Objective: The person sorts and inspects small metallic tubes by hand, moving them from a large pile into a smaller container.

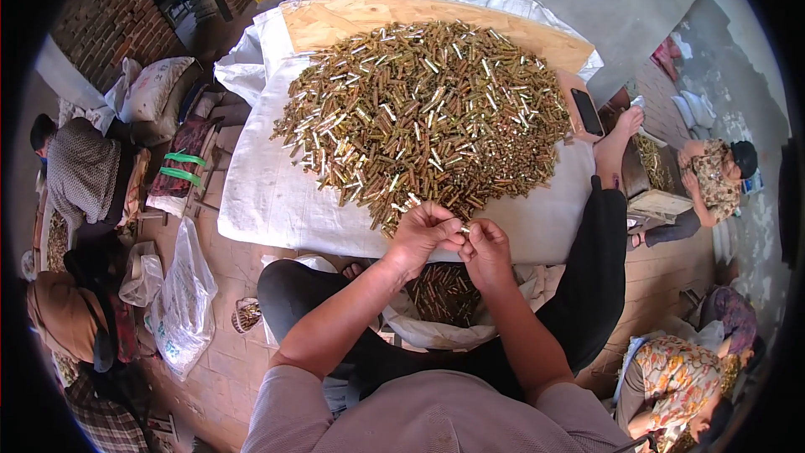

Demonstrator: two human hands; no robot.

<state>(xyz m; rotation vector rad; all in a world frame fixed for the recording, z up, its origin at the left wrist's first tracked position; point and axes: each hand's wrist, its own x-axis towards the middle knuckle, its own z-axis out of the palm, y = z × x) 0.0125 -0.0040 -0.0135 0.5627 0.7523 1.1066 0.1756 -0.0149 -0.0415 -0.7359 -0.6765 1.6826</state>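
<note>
A large heap of small, brass-coloured metal rods [436,109], some shining white, covers most of a white cloth-covered table [260,193]. At the heap's near edge my left hand [423,239] is closed, with a few small shiny metal pieces [408,203] sticking out by its fingers. My right hand [487,253] pinches beside it, and a tiny metal piece [464,230] shows between the fingertips of both hands. Its exact kind is too small to tell. Just below my hands, between my legs, an open white sack [436,334] holds more of the rods, darker in tone.
A wooden board [428,13] borders the heap's far side. A black phone [587,111] lies at the right edge, near a bare foot [622,134]. Other people sit working at left and right. A clear plastic bag [184,302] and stacked sacks [159,88] stand on the left.
</note>
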